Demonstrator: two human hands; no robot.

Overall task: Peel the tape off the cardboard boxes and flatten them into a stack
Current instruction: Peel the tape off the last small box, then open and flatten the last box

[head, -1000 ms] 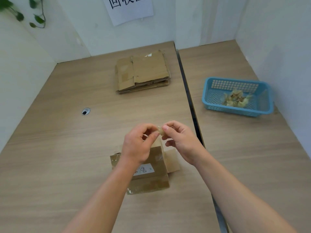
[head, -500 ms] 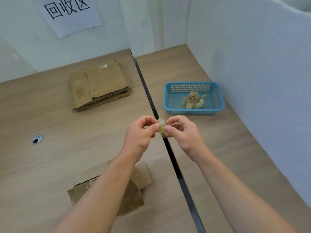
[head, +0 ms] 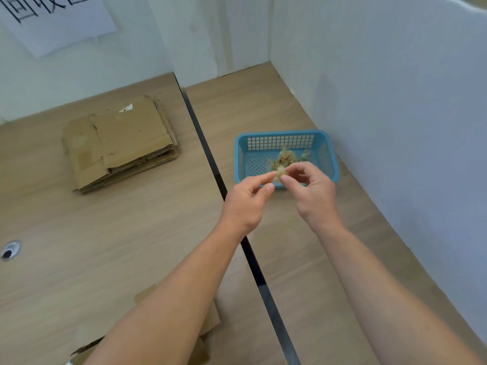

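A small crumpled wad of clear tape (head: 279,172) is pinched between the fingertips of my left hand (head: 246,202) and my right hand (head: 313,192), just over the near rim of the blue basket (head: 326,148). More tape scraps (head: 287,157) lie inside the basket. A stack of flattened cardboard boxes (head: 118,143) sits at the back left of the table. Under my left forearm at the bottom edge, a brown cardboard box (head: 209,325) lies mostly hidden.
A dark gap (head: 253,262) runs between the two wooden tabletops. White partition walls close in at the right and back, with a paper sign (head: 52,19) on the back wall. A cable hole (head: 10,250) sits at the far left.
Both hands carried the tape wad up off the box and rightward to the basket. The view swung right, so the box dropped to the bottom edge.
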